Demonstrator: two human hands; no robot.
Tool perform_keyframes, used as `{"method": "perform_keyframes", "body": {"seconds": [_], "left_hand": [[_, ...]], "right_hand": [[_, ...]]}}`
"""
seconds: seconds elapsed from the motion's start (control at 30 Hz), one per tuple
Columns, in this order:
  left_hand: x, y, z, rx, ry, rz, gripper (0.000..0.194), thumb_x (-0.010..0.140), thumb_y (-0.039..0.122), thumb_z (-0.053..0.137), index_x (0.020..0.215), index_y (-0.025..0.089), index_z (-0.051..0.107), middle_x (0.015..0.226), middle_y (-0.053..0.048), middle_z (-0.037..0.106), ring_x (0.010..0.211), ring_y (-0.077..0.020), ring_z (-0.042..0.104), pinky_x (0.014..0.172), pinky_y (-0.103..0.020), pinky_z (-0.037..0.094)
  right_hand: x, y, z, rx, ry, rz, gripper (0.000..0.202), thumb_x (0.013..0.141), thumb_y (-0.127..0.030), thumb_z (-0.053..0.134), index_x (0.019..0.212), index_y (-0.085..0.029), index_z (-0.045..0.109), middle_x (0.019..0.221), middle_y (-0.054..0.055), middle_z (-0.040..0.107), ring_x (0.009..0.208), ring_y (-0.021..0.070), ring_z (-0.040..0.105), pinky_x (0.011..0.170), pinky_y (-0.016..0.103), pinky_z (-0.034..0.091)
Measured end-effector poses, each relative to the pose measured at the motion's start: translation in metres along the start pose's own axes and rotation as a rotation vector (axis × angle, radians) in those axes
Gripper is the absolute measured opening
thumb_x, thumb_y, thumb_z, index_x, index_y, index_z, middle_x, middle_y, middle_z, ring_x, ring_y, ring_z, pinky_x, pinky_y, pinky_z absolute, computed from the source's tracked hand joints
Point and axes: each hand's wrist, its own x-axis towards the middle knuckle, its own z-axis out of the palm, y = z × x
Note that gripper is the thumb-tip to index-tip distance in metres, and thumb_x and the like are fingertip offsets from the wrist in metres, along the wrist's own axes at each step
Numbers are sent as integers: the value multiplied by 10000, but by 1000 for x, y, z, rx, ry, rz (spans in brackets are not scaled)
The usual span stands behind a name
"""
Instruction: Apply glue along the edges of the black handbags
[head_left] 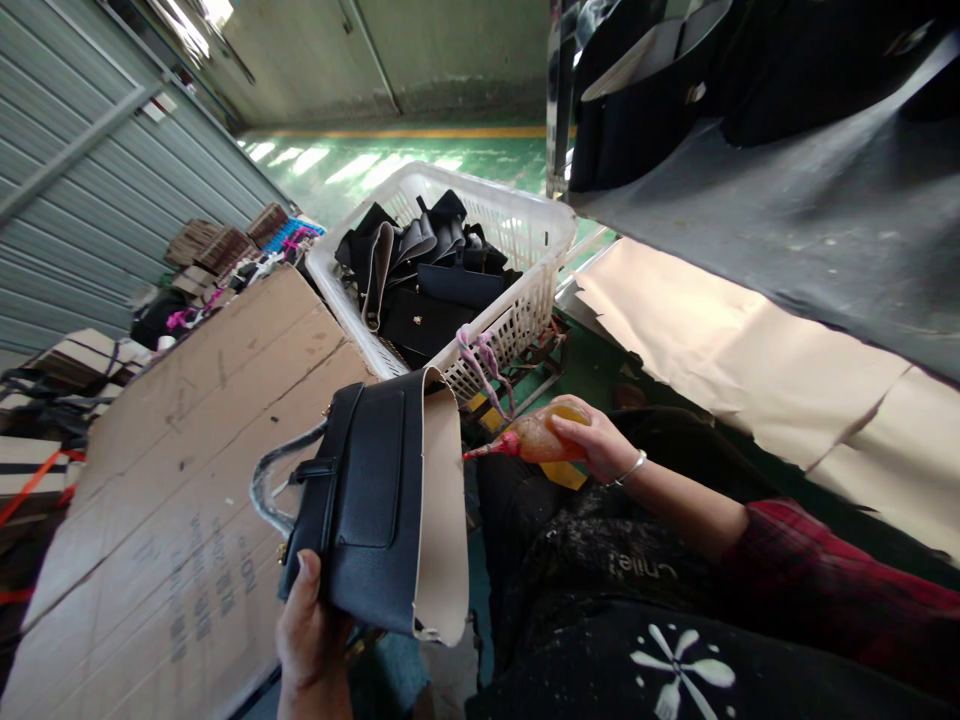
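My left hand (311, 625) grips a black leather handbag (364, 490) near its handle side, thumb on the outer face. The bag is tilted sideways, so its beige-lined open edge faces right. Its handle (281, 480) looks wrapped in clear film and points left. Closed around an amber squeeze bottle (536, 435) with a red nozzle is my right hand (596, 440). The nozzle tip points left, at or very close to the bag's beige edge; whether they touch I cannot tell.
Behind the bag stands a white plastic basket (525, 225) with several black leather pieces (442, 285). A large cardboard sheet (187, 480) lies at left. On the right, a grey-covered shelf (810, 210) bears black bags, above brown paper (750, 350). Stacked pieces (217, 250) line the far left.
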Motion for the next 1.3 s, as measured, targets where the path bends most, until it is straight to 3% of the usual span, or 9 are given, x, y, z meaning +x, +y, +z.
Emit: {"method": "perform_keyframes", "body": {"seconds": [0.1, 0.27, 0.43, 0.57, 0.67, 0.83, 0.93, 1.13, 1.3], "left_hand": [[-4, 5, 8, 30, 124, -67, 459, 767, 501, 663, 1094, 186, 735, 865, -83, 772, 786, -282, 732, 872, -446, 567], [-10, 10, 19, 42, 192, -113, 424, 801, 467, 609, 1092, 185, 735, 836, -81, 767, 714, -255, 722, 881, -450, 559], [-5, 5, 11, 23, 154, -128, 492, 861, 535, 521, 1160, 197, 716, 956, -97, 771, 1119, -302, 653, 1094, -451, 369], [5, -3, -8, -49, 6, -100, 457, 911, 518, 469, 1197, 246, 700, 1016, -60, 770, 1262, -242, 558, 1152, -388, 253], [8, -5, -13, -79, -27, -91, 460, 935, 498, 431, 1184, 231, 709, 982, -65, 775, 1213, -242, 598, 1147, -379, 280], [4, -3, -4, -34, 80, -10, 445, 869, 499, 570, 1183, 214, 709, 981, -73, 775, 1315, -282, 501, 1149, -413, 301], [2, -2, -1, 9, 96, -7, 462, 829, 521, 613, 1152, 208, 720, 1007, -88, 769, 1362, -304, 440, 1141, -430, 321], [-3, 3, 9, 32, 156, -51, 458, 805, 505, 609, 1134, 208, 721, 969, -91, 771, 1304, -340, 505, 1105, -474, 383], [-7, 5, 17, 55, 164, -65, 474, 806, 521, 593, 1143, 210, 712, 997, -85, 767, 1345, -325, 460, 1108, -471, 382]], "right_hand": [[7, -2, 2, 1, 30, -31, 533, 543, -541, 859, 862, -202, 599, 703, -11, 608, 597, 157, 535, 538, 276, 419], [13, 4, 6, -1, 49, -26, 541, 513, -540, 872, 832, -192, 608, 701, -8, 615, 619, 162, 551, 574, 285, 438], [0, 12, 7, 23, -16, 72, 563, 492, -539, 887, 840, -201, 601, 700, -14, 619, 605, 155, 555, 554, 273, 438], [-14, 16, 8, 17, -82, 112, 564, 500, -550, 882, 837, -193, 605, 730, 4, 634, 645, 166, 574, 587, 285, 457], [-21, 17, 8, 20, -108, 149, 572, 504, -553, 879, 854, -193, 604, 754, 8, 641, 665, 173, 585, 613, 298, 469], [-25, 17, 7, 10, -106, 155, 561, 496, -544, 884, 841, -201, 605, 746, 3, 634, 674, 177, 586, 642, 312, 478], [-17, 14, 5, -10, -64, 100, 547, 515, -548, 874, 842, -202, 603, 733, 7, 628, 653, 182, 578, 610, 311, 467], [10, 9, 3, 8, 43, -13, 541, 517, -548, 871, 841, -212, 598, 759, 12, 634, 676, 191, 586, 614, 306, 474], [18, 13, 6, 39, 40, -18, 524, 534, -550, 858, 841, -213, 599, 768, 6, 642, 646, 168, 589, 570, 284, 473]]}}
